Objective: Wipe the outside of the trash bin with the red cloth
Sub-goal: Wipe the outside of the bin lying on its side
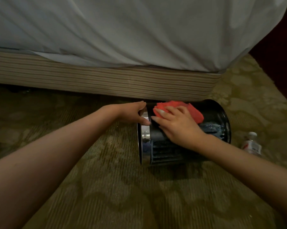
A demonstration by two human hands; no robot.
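As trash bin (212, 111) lies chrome-end leftward, left hand (132, 113) gripping it, right hand (179, 125) flat on red cloth (194, 113)

A red cloth (179, 108) lies on a black trash bin (212, 113) with a silver band (145, 129), on olive patterned carpet (116, 187) below a striped tan bed base (90, 78) and white sheet (123, 27).

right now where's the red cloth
Head view, right of centre: the red cloth sits on the upper side of the trash bin lying on the carpet by the bed, pressed under the right hand.
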